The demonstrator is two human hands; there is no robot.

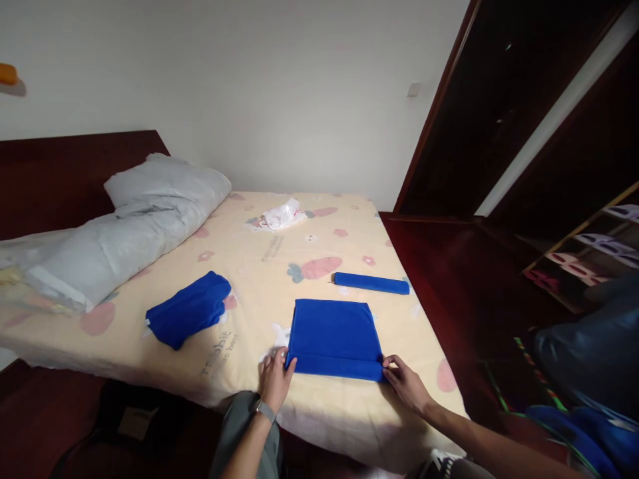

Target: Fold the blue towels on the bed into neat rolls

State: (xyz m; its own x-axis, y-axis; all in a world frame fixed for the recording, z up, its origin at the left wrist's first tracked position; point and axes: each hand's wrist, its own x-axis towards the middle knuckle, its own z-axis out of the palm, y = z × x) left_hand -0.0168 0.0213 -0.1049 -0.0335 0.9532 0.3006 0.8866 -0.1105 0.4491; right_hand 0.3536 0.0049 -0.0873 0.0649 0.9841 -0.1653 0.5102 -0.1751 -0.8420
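Observation:
A blue cloth (332,329) lies flat on the bed in front of me, its near edge turned over into a narrow band. My left hand (276,380) is closed on the near left corner of that band, thumb on top. At the near right corner, the fingers of my right hand (405,380) pinch the other end. Just beyond, a second blue cloth (372,283) is folded or rolled into a narrow strip. Off to the left, a loosely bunched blue cloth (190,309) lies with a small white tag at its left end.
The bed (249,266) has a patterned cream sheet. A grey quilt (134,219) is heaped by the dark headboard (74,173). Near the wall sits a crumpled white plastic bag (283,214). A shoe rack (589,256) stands at the right, beyond the bed's edge.

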